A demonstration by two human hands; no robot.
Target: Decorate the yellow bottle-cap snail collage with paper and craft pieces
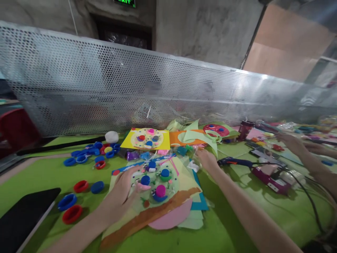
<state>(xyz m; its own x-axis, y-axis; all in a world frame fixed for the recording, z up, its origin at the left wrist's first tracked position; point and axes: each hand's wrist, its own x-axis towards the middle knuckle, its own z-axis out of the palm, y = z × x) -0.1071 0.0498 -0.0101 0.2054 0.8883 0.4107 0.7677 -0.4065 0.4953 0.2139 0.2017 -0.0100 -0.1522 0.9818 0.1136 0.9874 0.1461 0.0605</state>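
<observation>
My left hand [125, 184] lies on the left part of a paper collage [184, 175], fingers and thumb spread apart. Blue and pink bottle caps sit on the collage's pale round area, among them a pink cap [160, 191] and a blue cap [145, 180]. A brown paper strip [158, 210] crosses its lower part. Beyond the collage's right edge, my right hand [206, 160] reaches among small craft bits beside a teal lump [181, 151]. Its fingertips are small and blurred, so their grip does not show.
Loose caps [97, 187] and a black tablet-like object [28, 214] lie at left. Behind stands a yellow collage [144, 138] before a perforated metal screen [168, 91]. A glue gun [234, 161] with a cord lies right, near another person's hand [292, 144].
</observation>
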